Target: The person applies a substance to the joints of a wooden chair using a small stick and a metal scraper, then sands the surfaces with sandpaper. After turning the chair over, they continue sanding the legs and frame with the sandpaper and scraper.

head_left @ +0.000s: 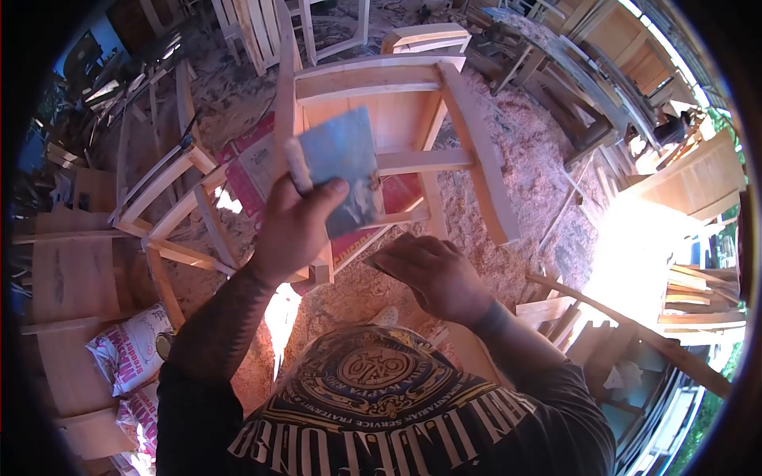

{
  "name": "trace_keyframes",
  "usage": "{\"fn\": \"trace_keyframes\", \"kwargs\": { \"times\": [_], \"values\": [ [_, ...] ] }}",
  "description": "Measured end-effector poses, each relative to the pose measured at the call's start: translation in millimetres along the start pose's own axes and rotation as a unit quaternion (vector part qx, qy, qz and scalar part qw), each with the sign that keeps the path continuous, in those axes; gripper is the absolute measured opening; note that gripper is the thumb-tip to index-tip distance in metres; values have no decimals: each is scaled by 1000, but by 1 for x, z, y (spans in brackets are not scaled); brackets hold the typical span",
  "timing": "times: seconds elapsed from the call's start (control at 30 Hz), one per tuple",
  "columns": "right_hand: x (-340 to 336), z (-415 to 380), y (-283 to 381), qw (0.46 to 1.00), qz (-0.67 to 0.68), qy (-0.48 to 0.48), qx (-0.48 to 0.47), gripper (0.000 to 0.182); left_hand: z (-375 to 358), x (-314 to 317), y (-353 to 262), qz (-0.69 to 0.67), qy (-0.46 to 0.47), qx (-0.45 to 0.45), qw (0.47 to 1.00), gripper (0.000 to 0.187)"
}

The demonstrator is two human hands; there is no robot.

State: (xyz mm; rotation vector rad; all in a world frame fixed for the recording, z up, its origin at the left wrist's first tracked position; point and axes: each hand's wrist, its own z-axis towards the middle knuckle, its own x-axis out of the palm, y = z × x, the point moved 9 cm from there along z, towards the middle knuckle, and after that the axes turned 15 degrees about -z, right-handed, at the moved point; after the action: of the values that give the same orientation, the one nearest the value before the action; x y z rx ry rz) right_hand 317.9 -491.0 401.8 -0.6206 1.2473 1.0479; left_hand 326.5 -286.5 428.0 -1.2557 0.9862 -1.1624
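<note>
My left hand [295, 218] grips a flat, rectangular grey-blue plate [343, 155], thumb on its near face. Pale and dark smears mark the plate's lower right part. Lower and to the right, my right hand [435, 274] is closed, knuckles up; a thin dark edge shows at its fingertips, too little to name. Beyond both hands, an unfinished wooden chair [425, 163] lies tipped over, its legs and rails towards me. The plate and my left hand cover part of its frame.
Wood shavings [532, 159] cover the floor. Another bare wooden frame [178, 210] stands at left, above printed sacks [131, 349]. A long timber [635, 325] slants across the right. A cluttered workbench [556, 55] is at the back right.
</note>
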Motion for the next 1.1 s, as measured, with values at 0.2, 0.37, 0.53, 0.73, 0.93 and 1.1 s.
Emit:
{"fn": "trace_keyframes", "kwargs": {
  "times": [0.2, 0.37, 0.53, 0.73, 0.93, 1.1],
  "values": [
    [227, -96, -126, 868, 346, 6, 357, 34, 76, -62, -28, 20, -16, 217, 976, 29],
    [258, -99, -209, 846, 148, -44, 511, 31, 169, -96, 28, -22, 51, 155, 986, 30],
    [277, -74, -240, 817, 13, 39, 576, 32, 206, -88, 41, -62, 125, 158, 977, 30],
    [332, -73, -258, 842, -140, 145, 501, 38, 214, -95, 44, -113, 162, 191, 962, 25],
    [350, -56, -260, 822, -190, 169, 510, 41, 195, -103, 43, 202, 162, 504, 824, 22],
    [306, -19, -244, 827, -168, 142, 517, 39, 213, -100, 51, -29, 218, 294, 930, 26]
  ]
}}
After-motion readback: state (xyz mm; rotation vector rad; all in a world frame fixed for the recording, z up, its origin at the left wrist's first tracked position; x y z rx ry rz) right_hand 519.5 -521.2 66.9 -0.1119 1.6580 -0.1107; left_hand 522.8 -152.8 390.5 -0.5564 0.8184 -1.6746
